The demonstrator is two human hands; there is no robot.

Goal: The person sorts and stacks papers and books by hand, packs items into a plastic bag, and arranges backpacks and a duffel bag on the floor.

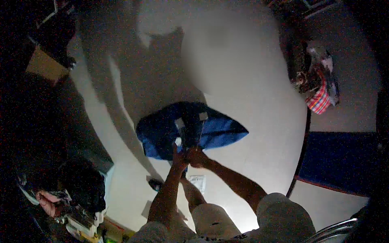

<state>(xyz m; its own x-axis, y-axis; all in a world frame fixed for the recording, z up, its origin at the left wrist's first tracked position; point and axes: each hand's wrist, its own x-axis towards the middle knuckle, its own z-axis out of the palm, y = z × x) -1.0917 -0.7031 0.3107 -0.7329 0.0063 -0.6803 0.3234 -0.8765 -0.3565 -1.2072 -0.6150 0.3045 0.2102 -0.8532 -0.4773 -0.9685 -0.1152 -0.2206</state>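
A dark blue cloth item, with two small light patches on it, spreads out in front of me above the pale floor. At its lower edge my left hand is closed, gripping the cloth, with a small white spot beside the thumb. Close by on the right, my right hand is closed on the same blue cloth near its middle. The two hands are almost touching. The dim light hides the separate fingers.
A white printed sheet lies on the floor near my legs. Dark and pink clothes are heaped at the lower left. A cardboard box is at the upper left. On the right are a checked cloth and a blue mat.
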